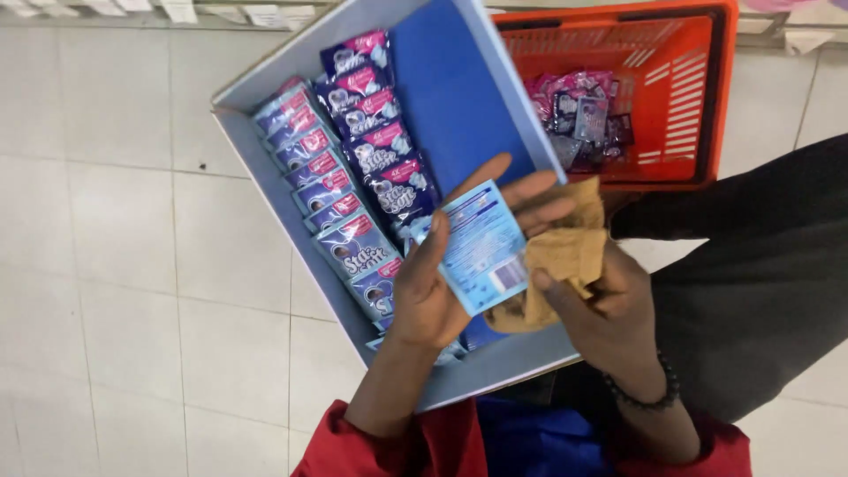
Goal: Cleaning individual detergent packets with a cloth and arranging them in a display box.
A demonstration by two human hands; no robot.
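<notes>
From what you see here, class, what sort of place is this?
Probably a shop: an orange shopping basket holds packets, a blue tray has sachets lined up in rows, and shelf labels run along the top.

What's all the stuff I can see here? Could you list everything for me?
box: one, blue inside with pale walls, centre, above the floor
sachets in box: two rows, too many to count surely, blue and pink, left side of the box
basket: one, orange, top right
packets in basket: a heap, pink and dark, count unclear
floor: pale tiles, left
sachet: one, light blue, in the left hand
cloth: one, tan, in the right hand
bracelet: one, black beads, right wrist
left hand: holds the sachet
right hand: holds the cloth
</notes>
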